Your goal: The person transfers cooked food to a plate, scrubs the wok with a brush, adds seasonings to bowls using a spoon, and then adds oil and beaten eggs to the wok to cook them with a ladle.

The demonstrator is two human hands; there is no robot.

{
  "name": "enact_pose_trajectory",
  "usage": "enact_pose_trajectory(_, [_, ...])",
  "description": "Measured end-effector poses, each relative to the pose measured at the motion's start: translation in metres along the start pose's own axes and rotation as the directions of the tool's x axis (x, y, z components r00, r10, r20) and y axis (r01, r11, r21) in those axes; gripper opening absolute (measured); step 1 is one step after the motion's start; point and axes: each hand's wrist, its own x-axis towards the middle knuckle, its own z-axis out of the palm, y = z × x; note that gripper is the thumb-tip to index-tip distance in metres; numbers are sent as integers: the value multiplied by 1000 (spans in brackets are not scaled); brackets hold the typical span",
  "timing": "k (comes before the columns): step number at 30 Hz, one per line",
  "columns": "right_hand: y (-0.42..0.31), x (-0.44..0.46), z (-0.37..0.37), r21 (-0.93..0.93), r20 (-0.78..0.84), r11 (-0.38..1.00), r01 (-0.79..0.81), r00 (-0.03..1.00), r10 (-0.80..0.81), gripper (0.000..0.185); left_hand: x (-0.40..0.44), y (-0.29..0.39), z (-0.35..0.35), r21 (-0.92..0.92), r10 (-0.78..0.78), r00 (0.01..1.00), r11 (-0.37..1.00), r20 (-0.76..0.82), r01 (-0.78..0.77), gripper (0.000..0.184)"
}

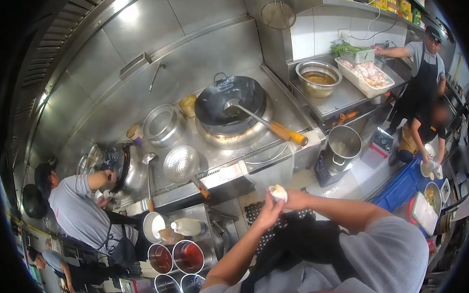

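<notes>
Both my hands were raised and brought together over the floor in front of me, with a small white-and-tan piece (278, 193) between them. The fingers of my left hand (269, 211) were curled up around its near side, and those of my right hand (295, 200) were bent against it from the other side, so the two shared the grip. What the piece was I could not tell, as it showed too small.

Beyond my hands, on the steel range, sat a large dark wok (207, 108) with a ladle (264, 122) resting in it, its wooden handle reaching out over the rim toward me. To the left of it, a perforated strainer (181, 164) lay near the front edge, and a round metal pot (161, 127) stood behind that.

Down to my left were two containers of red sauce, one (189, 256) just beside the other (160, 258), with a pale bottle (190, 226) lying above them. Off to the right, a tall steel pot (344, 142) stood low beside the range. On the counter behind it were a steel basin of brownish liquid (319, 79) and a white basket of raw meat (369, 74).

One co-worker (81, 208) bent over the cooking station at far left; another (423, 67) stretched an arm to a small basket (364, 55) beside some greens (344, 48).
</notes>
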Motion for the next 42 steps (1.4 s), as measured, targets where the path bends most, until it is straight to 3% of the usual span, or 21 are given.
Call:
enact_pose_trajectory(3, [-21, -12, 12, -14, -90, 990, -141, 986, 139, 43, -31, 11, 13, -103, 36, 999, 994, -16, -37, 73])
enact_pose_trajectory(6, [-55, -14, 18, 351, -112, 936, -16, 992, 59, 48, -61, 16, -2, -213, -62, 996, 974, 58, 73, 62])
enact_pose_trajectory(8, [-89, -19, 9, 434, -16, 896, -93, 994, 111, 53, -83, 14, -11, -344, 74, 997, 937, 12, -66, 59])
enact_pose_trajectory(10, [-99, -27, 3, 637, 44, 765, -96, 995, 88, 54, -103, 12, -25, -257, 140, 961, 945, -238, -201, 66])
enact_pose_trajectory(11, [-100, -31, 4, 773, 57, 631, -62, 998, 28, 51, -109, 6, -29, -184, 177, 912, 948, -370, -258, 85])
enact_pose_trajectory(12, [-100, -34, 6, 876, 75, 480, -47, 996, -39, 48, -113, 18, -29, -199, 224, 912, 932, -343, -304, 96])
enact_pose_trajectory(15, [-100, -46, 6, 848, 405, 458, -267, 884, -233, 50, -102, 69, 11, -300, 341, 920, 872, -191, -386, 114])
enact_pose_trajectory(16, [-109, -58, 5, 822, 411, 528, -213, 864, -291, 51, -95, 88, 26, -338, 380, 916, 852, -125, -400, 117])
enact_pose_trajectory(18, [-84, -71, 20, 849, 488, 411, -332, 792, -368, 48, -77, 117, 45, -358, 437, 891, 857, 124, -371, 116])
enact_pose_trajectory(19, [-70, -77, 20, 809, 588, 334, -484, 668, -456, 48, -69, 133, 55, -366, 456, 855, 861, 249, -353, 116])
enact_pose_trajectory(20, [-69, -89, 15, 848, 528, 328, -418, 724, -444, 46, -71, 159, 68, -254, 307, 893, 939, 328, -230, 88])
enact_pose_trajectory(22, [-63, -111, -1, 906, 396, 321, -274, 818, -418, 43, -53, 150, 80, 29, 278, 886, 950, 370, -310, 65])
enact_pose_trajectory(23, [-55, -118, -8, 892, 432, 323, -316, 806, -404, 42, -47, 146, 89, 167, 257, 887, 925, 384, -341, 54])
enact_pose_trajectory(24, [-50, -124, -18, 876, 469, 322, -360, 792, -390, 41, -41, 155, 111, 169, 287, 916, 925, 281, -341, 27])
enact_pose_trajectory(27, [-36, -143, -43, 844, 515, 297, -445, 828, -222, 37, -13, 134, 138, 87, 198, 977, 975, 80, -205, 21])
enact_pose_trajectory(30, [-8, -149, -54, 827, 529, 273, -491, 844, -85, 24, 9, 126, 161, 228, 140, 982, 968, -128, -108, 19])
enact_pose_trajectory(34, [-11, -160, -63, 860, 238, 448, -244, 969, 71, 12, 31, 98, 183, 428, 204, 934, 901, -292, -62, 16])
enact_pose_trajectory(37, [-44, -158, -73, 671, 71, 736, -89, 996, 56, 12, 44, 45, 168, 618, 361, 868, 782, -342, -81, 15])
enact_pose_trajectory(38, [-21, -143, -55, 602, 20, 798, -28, 1000, 20, 13, 43, 33, 162, 691, 436, 834, 717, -338, -95, 14])
enact_pose_trajectory(41, [27, -106, 1, 290, -163, 943, 166, 979, -122, 24, 27, 52, 160, 550, 326, 746, 833, -580, 63, 13])
enact_pose_trajectory(42, [-16, -113, -19, 264, -28, 964, 18, 1000, -11, 33, 23, 41, 151, 557, 341, 720, 827, -604, 76, 13])
